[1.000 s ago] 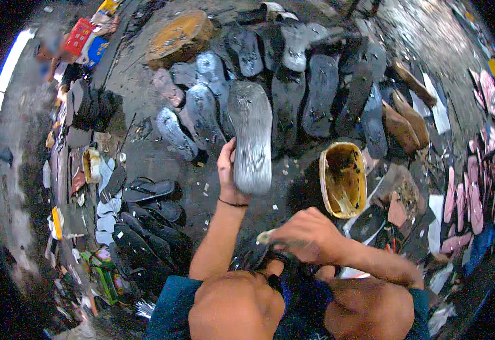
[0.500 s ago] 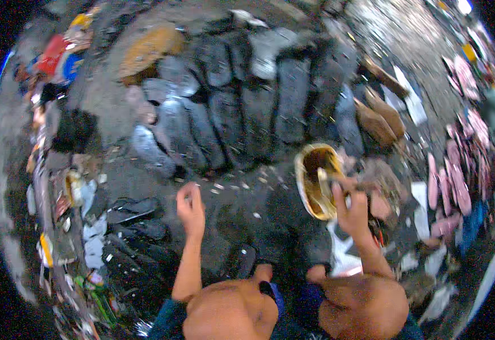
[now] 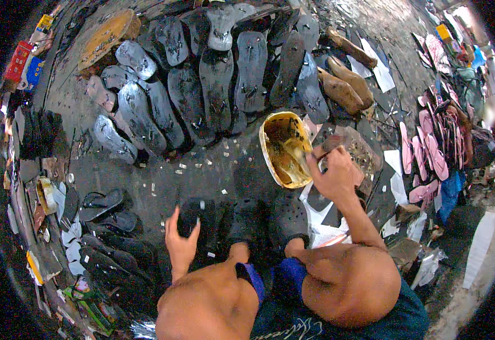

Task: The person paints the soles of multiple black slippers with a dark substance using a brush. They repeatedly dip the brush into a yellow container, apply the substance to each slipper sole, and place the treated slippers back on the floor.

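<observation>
My right hand [image 3: 338, 173] is closed on a brush, whose blurred brown handle [image 3: 328, 147] sticks out by the fingers. The brush's pale end dips into a cut-open yellowish tub [image 3: 285, 178] with amber, gluey residue inside. My left hand [image 3: 180, 241] is low in front of my left knee, thumb and fingers apart and nothing gripped. Just beyond its fingertips lies a dark sole [image 3: 189, 211], hard to make out against the black floor; I cannot tell whether they touch. Ahead, several glossy black footwear soles [image 3: 217, 85] lie side by side in rows.
Brown wooden foot forms [image 3: 341, 93] lie right of the soles. Pink flip-flops [image 3: 432, 150] are heaped at far right, with black flip-flops [image 3: 103, 205] at left. A brown slab [image 3: 108, 39] lies at far left. White scraps [image 3: 327, 218] surround my shod feet [image 3: 290, 212].
My left hand has moved down toward my knees, and its fingers have spread from a pinch. The right hand keeps the brush at the tub. My view has shifted, and the picture is sharper.
</observation>
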Motion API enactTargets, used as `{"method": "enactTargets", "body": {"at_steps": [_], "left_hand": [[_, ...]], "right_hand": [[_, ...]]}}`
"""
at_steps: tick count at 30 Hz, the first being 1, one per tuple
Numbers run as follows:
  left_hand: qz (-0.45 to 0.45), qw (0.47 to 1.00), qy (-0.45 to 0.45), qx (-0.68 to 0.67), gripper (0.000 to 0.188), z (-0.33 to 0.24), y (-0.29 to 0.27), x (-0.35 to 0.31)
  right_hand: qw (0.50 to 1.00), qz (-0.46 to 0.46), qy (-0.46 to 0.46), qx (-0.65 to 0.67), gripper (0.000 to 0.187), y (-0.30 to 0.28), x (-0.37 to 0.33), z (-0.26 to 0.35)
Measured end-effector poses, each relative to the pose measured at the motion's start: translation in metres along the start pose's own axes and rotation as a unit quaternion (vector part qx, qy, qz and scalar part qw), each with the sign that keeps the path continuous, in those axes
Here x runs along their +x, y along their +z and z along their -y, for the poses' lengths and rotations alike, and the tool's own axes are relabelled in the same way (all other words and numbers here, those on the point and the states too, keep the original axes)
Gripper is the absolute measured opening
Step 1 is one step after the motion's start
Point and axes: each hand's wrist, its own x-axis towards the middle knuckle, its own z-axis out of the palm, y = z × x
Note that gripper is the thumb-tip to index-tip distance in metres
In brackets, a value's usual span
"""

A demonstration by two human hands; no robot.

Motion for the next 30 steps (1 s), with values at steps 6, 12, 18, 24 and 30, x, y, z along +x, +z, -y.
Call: {"method": "enactTargets", "body": {"at_steps": [6, 12, 18, 24, 30], "left_hand": [[-0.095, 0.979, 0.106, 0.145, 0.077, 0.003, 0.042, 0.031], [-0.019, 0.983, 0.174, 0.058, 0.045, 0.028, 0.056, -0.009], [0.06, 0.947, 0.262, 0.175, 0.068, 0.019, 0.075, 0.058], [0.112, 0.928, 0.282, 0.215, 0.075, -0.02, 0.088, 0.114], [0.213, 0.828, -0.113, -0.506, 0.052, -0.087, 0.058, 0.092]], "right_hand": [[0.979, -0.049, -0.18, -0.085, 0.038, -0.02, -0.043, -0.021], [0.902, 0.329, 0.05, 0.274, 0.032, -0.021, -0.051, -0.022], [0.808, 0.286, 0.085, 0.508, 0.024, -0.021, -0.03, 0.031], [0.795, 0.232, 0.071, 0.555, 0.025, -0.01, -0.028, 0.028], [0.875, 0.086, -0.107, 0.464, 0.024, -0.015, 0.021, 0.073]]}}
